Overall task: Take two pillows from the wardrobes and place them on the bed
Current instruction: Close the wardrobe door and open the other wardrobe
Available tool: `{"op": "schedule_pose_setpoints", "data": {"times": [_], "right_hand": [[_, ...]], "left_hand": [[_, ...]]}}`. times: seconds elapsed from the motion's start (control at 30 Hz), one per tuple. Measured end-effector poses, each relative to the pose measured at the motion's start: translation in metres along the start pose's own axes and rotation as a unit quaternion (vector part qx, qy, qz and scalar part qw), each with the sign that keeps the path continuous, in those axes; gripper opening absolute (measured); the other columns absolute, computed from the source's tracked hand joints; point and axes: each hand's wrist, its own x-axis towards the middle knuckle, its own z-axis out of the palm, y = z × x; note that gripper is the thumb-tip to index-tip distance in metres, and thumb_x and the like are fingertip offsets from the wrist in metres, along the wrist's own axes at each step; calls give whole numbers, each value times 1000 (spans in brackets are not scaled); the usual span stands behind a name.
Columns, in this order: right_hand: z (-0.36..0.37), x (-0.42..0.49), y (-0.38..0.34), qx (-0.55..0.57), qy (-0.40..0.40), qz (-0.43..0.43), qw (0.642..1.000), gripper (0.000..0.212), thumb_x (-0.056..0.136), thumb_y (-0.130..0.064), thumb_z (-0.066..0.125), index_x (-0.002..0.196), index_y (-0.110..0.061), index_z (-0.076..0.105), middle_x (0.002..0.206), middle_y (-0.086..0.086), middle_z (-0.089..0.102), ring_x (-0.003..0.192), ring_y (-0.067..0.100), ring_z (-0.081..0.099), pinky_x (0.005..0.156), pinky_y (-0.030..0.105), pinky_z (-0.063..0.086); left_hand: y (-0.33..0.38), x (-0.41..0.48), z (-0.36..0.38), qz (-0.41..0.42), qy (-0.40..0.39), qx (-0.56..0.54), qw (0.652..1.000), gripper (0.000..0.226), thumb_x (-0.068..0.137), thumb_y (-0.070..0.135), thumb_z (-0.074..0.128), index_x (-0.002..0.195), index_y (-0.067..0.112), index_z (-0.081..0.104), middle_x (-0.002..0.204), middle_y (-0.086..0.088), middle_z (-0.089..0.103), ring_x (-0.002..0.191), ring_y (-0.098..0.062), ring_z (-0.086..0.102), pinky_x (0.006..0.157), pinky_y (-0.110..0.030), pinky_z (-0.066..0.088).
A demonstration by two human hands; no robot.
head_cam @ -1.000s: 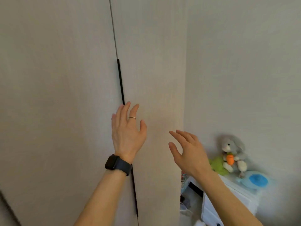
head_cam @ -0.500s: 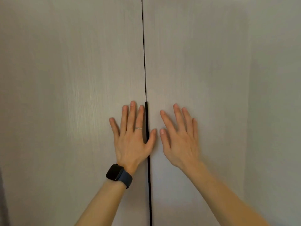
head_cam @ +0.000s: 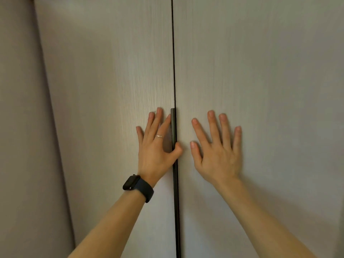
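Hands, two, flat on two wardrobe doors: left hand (head_cam: 158, 146), right hand (head_cam: 217, 149), left door (head_cam: 111, 71), right door (head_cam: 251, 62).

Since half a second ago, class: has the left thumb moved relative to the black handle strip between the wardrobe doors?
Yes. The left hand has curled its thumb round the black handle strip; earlier it lay flat against it.

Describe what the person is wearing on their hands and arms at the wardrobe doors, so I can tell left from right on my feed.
The left hand has a thin silver ring on one finger and a black smartwatch with a dark band on the wrist. The right hand wears nothing: no ring, no watch. Both forearms are bare, no sleeves in view.
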Motion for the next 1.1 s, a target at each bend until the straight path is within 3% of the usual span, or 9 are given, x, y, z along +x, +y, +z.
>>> {"op": "schedule_pose_setpoints", "data": {"times": [0.17,0.33,0.5,0.67,0.73,0.8,0.9,0.97,1.1], "right_hand": [[-2,-1,0,18,-1,0,1000,61,104,-52,33,160,-36,15,170,4,13,157,28,9,124,58,9],[-2,-1,0,25,-6,-4,1000,62,104,-53,30,161,-36,12,171,4,9,157,28,7,124,58,7],[-12,2,2,43,-41,-13,998,62,105,-54,24,161,-34,9,171,5,4,157,30,1,124,58,5],[-42,-14,-14,138,-127,42,981,66,100,-51,37,160,-29,22,171,9,8,157,32,-1,123,62,4],[-62,-39,-38,284,-148,65,945,66,98,-57,41,156,-28,33,168,7,22,156,30,10,122,61,15],[-89,-62,-69,473,-214,100,849,63,96,-69,35,154,-43,31,163,-11,31,152,14,24,120,48,31],[-135,-96,-126,636,-267,74,720,53,97,-70,39,147,-62,25,154,-35,35,143,-9,31,115,19,33],[-158,-115,-159,704,-278,44,652,52,100,-57,49,149,-57,30,151,-35,40,142,-8,36,114,16,34],[-181,-133,-214,745,-276,34,606,59,101,-49,55,154,-46,30,155,-29,40,144,-4,36,116,23,35]], "left_hand": [[19,0,-5,-83,-2,-48,995,43,80,22,72,114,33,48,165,13,9,151,-1,-5,123,-51,0],[32,-3,-20,-98,-13,-48,994,38,80,16,74,105,31,49,164,17,9,152,-5,-2,120,-54,22],[49,-13,-60,-89,-4,-36,995,36,78,18,79,100,30,54,161,21,19,148,-7,20,100,-1,23],[62,-40,-126,-103,-27,-102,989,34,79,17,78,96,33,54,157,27,27,144,-2,29,110,-27,29],[63,-55,-154,-129,-31,-156,979,31,81,13,77,97,29,56,154,27,32,142,0,33,113,-38,33],[65,-67,-181,-154,-35,-212,964,28,80,10,76,98,23,59,152,24,39,141,-3,37,113,-45,37],[66,-81,-221,-159,-30,-212,964,34,79,3,78,107,9,59,149,10,48,137,-3,44,104,-21,44],[67,-90,-245,-173,-20,-191,966,37,81,8,77,113,7,58,143,4,55,133,-7,50,106,-23,44],[68,-111,-287,-235,19,-144,961,42,82,18,76,121,20,58,126,5,65,118,-19,64,102,-48,50]]}}
